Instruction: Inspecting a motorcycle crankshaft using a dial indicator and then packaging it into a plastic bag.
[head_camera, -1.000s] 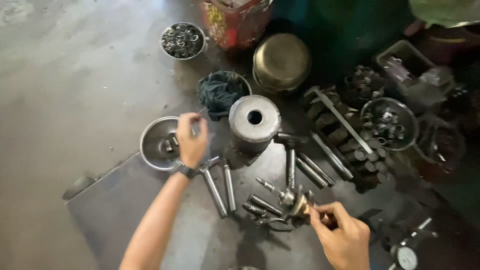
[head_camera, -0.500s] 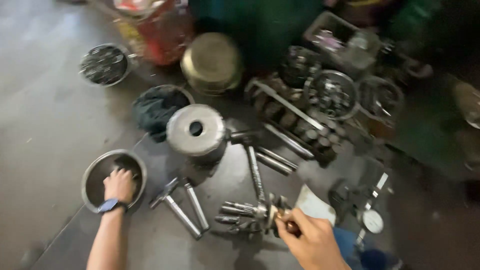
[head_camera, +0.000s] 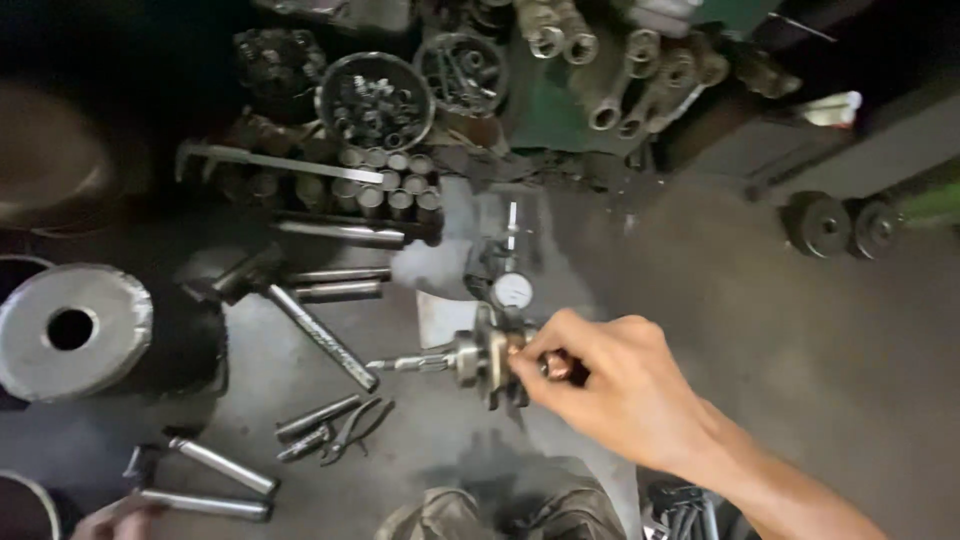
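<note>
My right hand (head_camera: 612, 388) reaches in from the lower right and grips one end of a small metal crankshaft (head_camera: 470, 360), holding it level above the oily floor with its thin shaft pointing left. Just behind the crankshaft lies a dial gauge (head_camera: 513, 290). Only the fingertips of my left hand (head_camera: 112, 518) show at the bottom left edge, next to a steel rod (head_camera: 205, 505). Whether they touch or hold the rod is hidden by the frame edge.
At left stands a heavy steel cylinder with a centre hole (head_camera: 70, 330). Beside it lie a hammer (head_camera: 305, 325), loose rods and pliers (head_camera: 355, 428). Behind are a caliper (head_camera: 280, 163), a tray of short cylinders (head_camera: 385, 192), a bowl of nuts (head_camera: 375, 100) and wrenches (head_camera: 640, 90). Two small wheels (head_camera: 845, 225) sit at right.
The view has swung to the right. My right hand has lifted the crankshaft off the floor. My left hand has left the metal bowl and dropped to the bottom left edge.
</note>
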